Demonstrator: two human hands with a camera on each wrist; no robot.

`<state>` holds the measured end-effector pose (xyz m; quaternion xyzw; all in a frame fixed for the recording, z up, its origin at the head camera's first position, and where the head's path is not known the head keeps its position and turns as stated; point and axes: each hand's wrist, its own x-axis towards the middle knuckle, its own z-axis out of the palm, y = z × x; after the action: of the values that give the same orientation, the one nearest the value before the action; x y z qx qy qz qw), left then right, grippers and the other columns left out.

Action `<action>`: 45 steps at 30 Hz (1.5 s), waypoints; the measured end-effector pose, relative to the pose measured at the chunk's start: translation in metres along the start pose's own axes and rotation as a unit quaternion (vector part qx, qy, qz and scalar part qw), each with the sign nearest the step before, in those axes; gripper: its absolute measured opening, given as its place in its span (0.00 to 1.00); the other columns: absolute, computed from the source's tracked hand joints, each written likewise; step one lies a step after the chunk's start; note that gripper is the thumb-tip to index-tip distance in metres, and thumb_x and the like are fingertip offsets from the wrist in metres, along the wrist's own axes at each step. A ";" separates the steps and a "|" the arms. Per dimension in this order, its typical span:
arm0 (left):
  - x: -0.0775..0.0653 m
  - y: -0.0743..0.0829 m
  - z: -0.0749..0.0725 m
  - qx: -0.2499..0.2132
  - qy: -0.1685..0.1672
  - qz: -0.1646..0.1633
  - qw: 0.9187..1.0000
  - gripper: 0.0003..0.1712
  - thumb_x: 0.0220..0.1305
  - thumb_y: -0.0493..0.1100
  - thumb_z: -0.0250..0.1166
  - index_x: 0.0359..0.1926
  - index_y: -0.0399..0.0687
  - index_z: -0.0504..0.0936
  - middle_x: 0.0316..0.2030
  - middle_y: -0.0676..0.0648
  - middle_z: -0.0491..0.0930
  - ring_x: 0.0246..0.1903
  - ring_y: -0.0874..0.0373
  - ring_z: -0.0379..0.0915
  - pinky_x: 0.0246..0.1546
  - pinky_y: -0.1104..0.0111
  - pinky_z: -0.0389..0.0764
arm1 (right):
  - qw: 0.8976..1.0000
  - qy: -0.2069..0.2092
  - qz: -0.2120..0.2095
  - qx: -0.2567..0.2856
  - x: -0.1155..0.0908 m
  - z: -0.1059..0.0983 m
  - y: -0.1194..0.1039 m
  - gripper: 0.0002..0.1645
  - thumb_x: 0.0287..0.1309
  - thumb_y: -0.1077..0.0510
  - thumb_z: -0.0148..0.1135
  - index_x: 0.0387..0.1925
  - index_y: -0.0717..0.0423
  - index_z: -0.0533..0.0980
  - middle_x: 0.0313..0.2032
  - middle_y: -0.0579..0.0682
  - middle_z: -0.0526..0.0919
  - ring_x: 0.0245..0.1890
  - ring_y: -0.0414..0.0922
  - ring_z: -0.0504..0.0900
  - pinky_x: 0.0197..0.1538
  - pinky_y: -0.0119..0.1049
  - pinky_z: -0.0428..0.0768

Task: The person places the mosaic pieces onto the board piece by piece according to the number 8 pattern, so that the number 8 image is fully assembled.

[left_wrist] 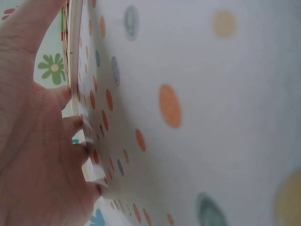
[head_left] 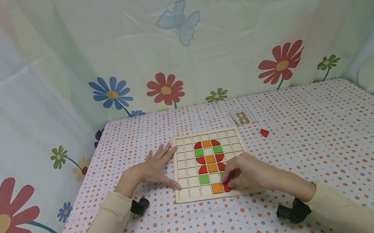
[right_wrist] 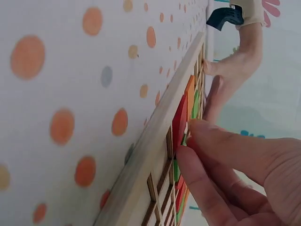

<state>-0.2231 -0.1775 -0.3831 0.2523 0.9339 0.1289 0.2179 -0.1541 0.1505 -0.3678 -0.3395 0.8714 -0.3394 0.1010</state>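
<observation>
A wooden grid board (head_left: pixel 189 193) lies on the table, with orange and green squares and red quarter-circle pieces set in its cells. My right hand (head_left: pixel 245 172) is over the lower right part of the board. Its thumb and fingertips pinch a red quarter-circle piece (right_wrist: pixel 179 121) at a front-row cell, right beside an orange square (head_left: pixel 217 188). In the right wrist view this red piece stands slightly tilted against the grid. My left hand (head_left: pixel 153 169) has its fingers spread along the board's left edge, thumb and fingertips touching the frame.
Behind the board lies a small pattern card (head_left: pixel 243 117) with a coloured grid design. A loose red quarter-circle piece (head_left: pixel 264 132) is on the dotted tablecloth (head_left: pixel 313 129) to the board's right. A flower-printed curtain (head_left: pixel 228 50) hangs at the table's back edge.
</observation>
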 end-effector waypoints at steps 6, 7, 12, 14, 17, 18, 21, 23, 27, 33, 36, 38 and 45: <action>0.001 0.000 0.001 0.000 0.001 -0.002 1.000 0.76 0.52 0.69 0.78 0.86 0.54 0.37 0.84 0.45 0.28 0.82 0.44 0.20 0.80 0.43 0.30 | 0.998 0.046 0.024 -0.020 -0.008 -0.026 0.017 0.05 0.59 0.65 0.76 0.36 0.53 0.89 0.36 0.40 0.88 0.37 0.37 0.83 0.42 0.32 0.86; 0.002 0.000 0.001 0.001 0.001 -0.002 1.000 0.76 0.52 0.70 0.78 0.86 0.54 0.37 0.84 0.45 0.28 0.82 0.44 0.20 0.80 0.43 0.30 | 0.997 0.058 0.035 -0.033 -0.008 -0.032 0.021 0.05 0.59 0.64 0.76 0.36 0.53 0.89 0.36 0.40 0.88 0.37 0.38 0.83 0.42 0.32 0.86; 0.003 -0.001 0.001 0.002 0.000 -0.002 1.000 0.76 0.53 0.70 0.78 0.86 0.53 0.37 0.84 0.44 0.28 0.82 0.43 0.20 0.80 0.42 0.30 | 0.985 0.121 0.073 -0.101 -0.010 -0.068 0.054 0.07 0.57 0.66 0.77 0.39 0.60 0.89 0.37 0.48 0.88 0.37 0.45 0.83 0.40 0.39 0.86; 0.003 -0.001 0.001 0.003 0.000 -0.004 1.000 0.76 0.53 0.70 0.78 0.86 0.54 0.37 0.84 0.45 0.28 0.82 0.44 0.20 0.80 0.43 0.30 | 0.979 0.136 0.097 -0.117 -0.011 -0.082 0.068 0.08 0.57 0.66 0.77 0.40 0.62 0.88 0.38 0.53 0.88 0.38 0.50 0.84 0.41 0.44 0.87; 0.003 -0.001 0.001 0.004 -0.001 -0.005 1.000 0.76 0.52 0.70 0.78 0.86 0.55 0.37 0.84 0.45 0.28 0.82 0.45 0.20 0.80 0.43 0.30 | 0.972 0.135 0.145 -0.124 -0.009 -0.099 0.084 0.12 0.60 0.64 0.75 0.44 0.67 0.87 0.39 0.60 0.87 0.41 0.58 0.85 0.41 0.49 0.86; 0.003 -0.001 0.001 0.005 -0.002 -0.006 1.000 0.76 0.53 0.70 0.78 0.86 0.55 0.37 0.84 0.46 0.28 0.82 0.45 0.20 0.80 0.43 0.30 | 0.970 0.130 0.164 -0.121 -0.008 -0.103 0.089 0.13 0.61 0.63 0.75 0.45 0.68 0.86 0.41 0.61 0.87 0.42 0.59 0.85 0.40 0.49 0.86; 0.003 -0.001 0.001 0.005 -0.005 -0.007 1.000 0.76 0.52 0.70 0.78 0.86 0.56 0.37 0.84 0.47 0.27 0.82 0.46 0.19 0.80 0.44 0.30 | 0.966 0.101 0.217 -0.101 -0.005 -0.111 0.102 0.18 0.64 0.60 0.72 0.49 0.72 0.83 0.42 0.64 0.87 0.43 0.59 0.84 0.37 0.45 0.84; 0.004 -0.001 0.001 0.003 -0.004 -0.005 1.000 0.76 0.52 0.70 0.78 0.86 0.55 0.37 0.84 0.46 0.28 0.82 0.45 0.20 0.80 0.43 0.31 | 0.963 0.085 0.241 -0.087 -0.004 -0.113 0.108 0.20 0.64 0.60 0.72 0.50 0.73 0.83 0.42 0.63 0.87 0.42 0.56 0.84 0.37 0.41 0.82; 0.004 -0.001 0.001 0.005 -0.005 -0.007 1.000 0.76 0.52 0.70 0.78 0.86 0.55 0.37 0.84 0.46 0.28 0.82 0.45 0.20 0.80 0.44 0.31 | 0.961 0.078 0.254 -0.070 -0.003 -0.114 0.115 0.17 0.62 0.61 0.74 0.47 0.72 0.84 0.40 0.62 0.88 0.39 0.53 0.83 0.38 0.39 0.81; 0.003 -0.001 0.000 0.004 -0.001 -0.006 1.000 0.75 0.53 0.69 0.78 0.86 0.53 0.38 0.84 0.44 0.29 0.82 0.44 0.21 0.80 0.43 0.31 | 0.959 0.088 0.262 -0.061 -0.001 -0.113 0.118 0.17 0.62 0.62 0.74 0.47 0.71 0.85 0.38 0.59 0.89 0.37 0.49 0.82 0.41 0.40 0.80; 0.002 0.000 0.000 0.005 -0.001 -0.006 1.000 0.75 0.53 0.69 0.78 0.86 0.53 0.38 0.84 0.44 0.29 0.82 0.44 0.21 0.80 0.43 0.31 | 0.959 0.083 0.267 -0.053 0.000 -0.114 0.119 0.18 0.62 0.62 0.74 0.49 0.72 0.84 0.36 0.55 0.89 0.36 0.49 0.81 0.40 0.39 0.79; 0.002 0.000 -0.001 0.005 0.000 -0.005 1.000 0.75 0.53 0.69 0.78 0.86 0.53 0.38 0.84 0.44 0.29 0.82 0.44 0.21 0.80 0.43 0.31 | 0.958 0.077 0.272 -0.046 0.000 -0.114 0.119 0.19 0.61 0.63 0.74 0.50 0.72 0.84 0.36 0.55 0.87 0.36 0.49 0.79 0.39 0.38 0.77; 0.002 0.000 0.000 0.007 -0.002 -0.008 1.000 0.76 0.53 0.69 0.78 0.86 0.54 0.38 0.84 0.45 0.28 0.82 0.44 0.21 0.80 0.43 0.31 | 0.959 0.088 0.265 -0.057 0.000 -0.108 0.116 0.18 0.58 0.67 0.74 0.49 0.71 0.84 0.38 0.61 0.84 0.38 0.53 0.77 0.39 0.41 0.78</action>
<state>-0.2248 -0.1763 -0.3842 0.2469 0.9363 0.1206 0.2190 -0.2590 0.2691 -0.3637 -0.0703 0.9534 -0.2788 0.0911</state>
